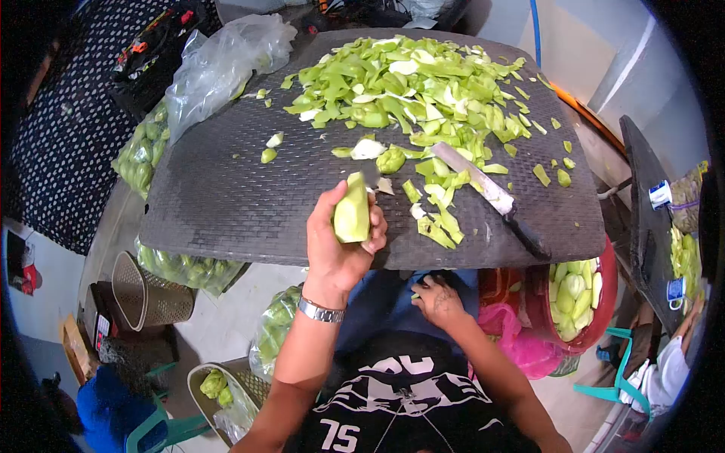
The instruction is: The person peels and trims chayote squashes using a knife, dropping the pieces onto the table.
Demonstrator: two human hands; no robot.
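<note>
One left hand curled its fingers round one peeled chayote above the table's near edge; below it, one right hand had bent fingers, their grip unclear. One knife slanted toward the near right corner. Countless peelings heaped toward the far edge.

Heaped peelings and bagged vegetables suggest a produce-preparation room

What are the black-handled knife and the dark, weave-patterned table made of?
Black-handled knife: silvery, smeared blade, probably steel; dark handle, perhaps plastic.
Dark, weave-patterned table: likely matte moulded plastic, judging by its even basket-like relief, though real weave is possible.
</note>
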